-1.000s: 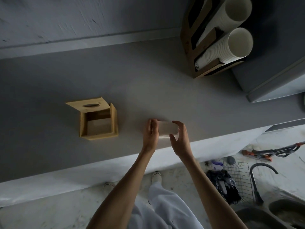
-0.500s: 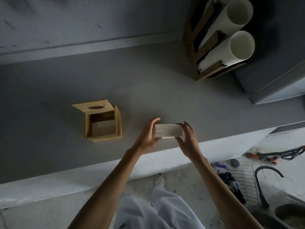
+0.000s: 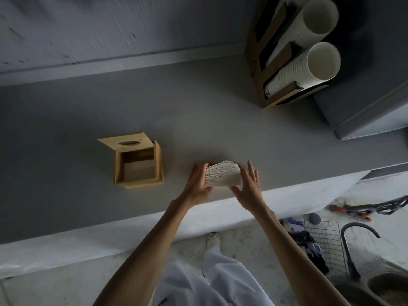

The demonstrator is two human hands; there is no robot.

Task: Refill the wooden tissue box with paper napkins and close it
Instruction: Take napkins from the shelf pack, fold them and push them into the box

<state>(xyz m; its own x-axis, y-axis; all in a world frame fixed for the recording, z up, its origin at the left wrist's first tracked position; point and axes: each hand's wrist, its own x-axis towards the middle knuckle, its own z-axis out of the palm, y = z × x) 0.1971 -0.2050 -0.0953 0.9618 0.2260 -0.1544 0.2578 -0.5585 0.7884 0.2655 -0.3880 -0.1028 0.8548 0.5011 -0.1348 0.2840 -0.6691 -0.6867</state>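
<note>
Napkins: a white stack on the grey counter, near its front edge
Left hand: cupped against the stack's left end; fingers curled behind it
Right hand: fingers spread, pressing the right end
Box: left of the stack, well apart; lid tipped back, open

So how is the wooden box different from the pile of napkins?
The wooden box is tan, hard and looks empty, its lid open; the napkin stack is white, soft and layered. The box stands alone; the stack sits between the left hand and right hand. Both sit on the grey counter.
</note>
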